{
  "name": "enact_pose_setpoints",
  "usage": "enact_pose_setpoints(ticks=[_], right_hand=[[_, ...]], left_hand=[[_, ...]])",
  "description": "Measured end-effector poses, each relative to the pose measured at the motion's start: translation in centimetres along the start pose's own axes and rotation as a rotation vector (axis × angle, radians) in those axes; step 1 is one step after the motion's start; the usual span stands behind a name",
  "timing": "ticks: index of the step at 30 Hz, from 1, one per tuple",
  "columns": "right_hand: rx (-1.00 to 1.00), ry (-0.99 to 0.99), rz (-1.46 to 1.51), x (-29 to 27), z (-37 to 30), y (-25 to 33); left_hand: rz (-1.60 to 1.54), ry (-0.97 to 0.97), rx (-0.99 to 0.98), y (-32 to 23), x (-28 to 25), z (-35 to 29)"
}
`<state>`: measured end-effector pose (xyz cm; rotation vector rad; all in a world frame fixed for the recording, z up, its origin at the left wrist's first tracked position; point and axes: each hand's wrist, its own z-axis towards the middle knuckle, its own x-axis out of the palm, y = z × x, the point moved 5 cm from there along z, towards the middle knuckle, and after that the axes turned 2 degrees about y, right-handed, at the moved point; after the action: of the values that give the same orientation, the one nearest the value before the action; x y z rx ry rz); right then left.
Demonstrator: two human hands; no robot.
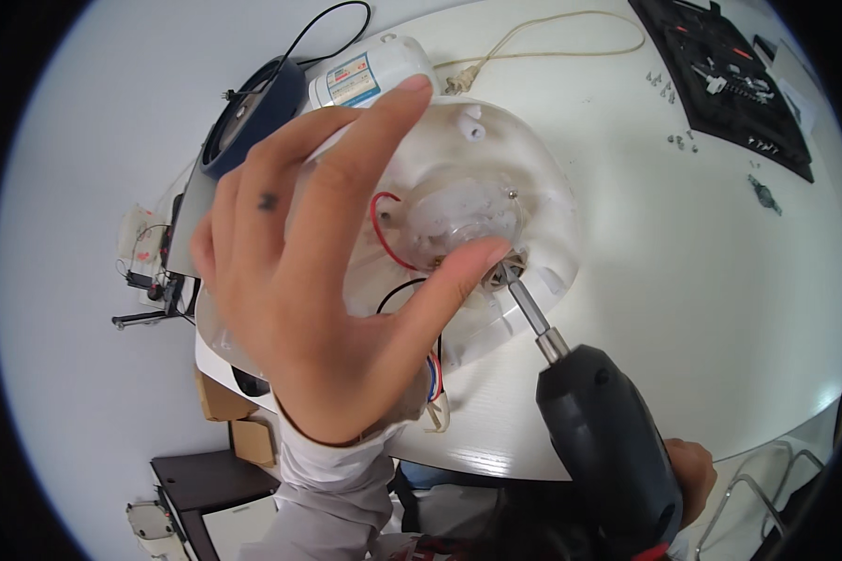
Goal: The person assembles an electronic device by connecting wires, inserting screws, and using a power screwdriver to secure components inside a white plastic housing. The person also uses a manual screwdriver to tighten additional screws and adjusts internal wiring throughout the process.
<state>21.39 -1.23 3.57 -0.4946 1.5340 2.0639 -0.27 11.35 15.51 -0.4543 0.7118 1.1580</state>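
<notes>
My left hand point(313, 252) spreads over a white plastic housing point(550, 178), its index finger stretched out and its thumb reaching toward a small metal part point(507, 273) at the near right of a clear plastic cover point(458, 206). My right hand point(694, 477), mostly hidden, grips a black electric screwdriver point(599, 421). Its bit point(529, 307) meets the metal part beside my left thumb tip. A red wire point(376, 220) curves inside the housing. A black wire point(398, 288) runs below it, and blue, red and white leads point(435, 379) hang out by my left wrist.
A white labelled container point(388, 65) and a dark blue round object point(253, 122) stand behind the housing, near a beige cord point(552, 54). At the far right lie a black tool case point(730, 84), several screws point(664, 89) and a dark elongated object point(764, 194).
</notes>
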Motion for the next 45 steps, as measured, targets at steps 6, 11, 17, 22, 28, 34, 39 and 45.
enact_pose_setpoints(ticks=[6,11,17,22,28,34,39,45], right_hand=[[-0.023,0.287,0.152,-2.9,1.2,0.1],[-0.181,0.202,0.046,-2.9,3.2,1.7],[-0.128,0.136,0.23,-2.2,3.0,0.4],[-0.026,0.146,0.247,-2.6,3.6,0.4],[-0.067,0.17,0.147,-2.5,3.6,1.1],[-0.055,0.149,0.136,-2.6,3.5,1.0],[0.015,0.14,0.213,-2.6,3.5,1.0],[-0.016,0.121,0.212,-2.4,3.3,1.1]], left_hand=[[0.03,0.003,0.051,0.2,-0.1,0.3],[-0.006,-0.048,0.097,0.7,0.2,0.9],[-0.075,0.103,0.126,1.6,0.5,2.8],[-0.063,0.097,0.115,1.5,1.1,3.0],[-0.074,0.002,0.127,1.8,1.1,2.6],[-0.088,0.006,0.113,1.9,1.1,2.5],[-0.114,-0.021,0.122,2.0,1.0,2.4],[-0.122,-0.025,0.12,2.0,1.0,2.4]])
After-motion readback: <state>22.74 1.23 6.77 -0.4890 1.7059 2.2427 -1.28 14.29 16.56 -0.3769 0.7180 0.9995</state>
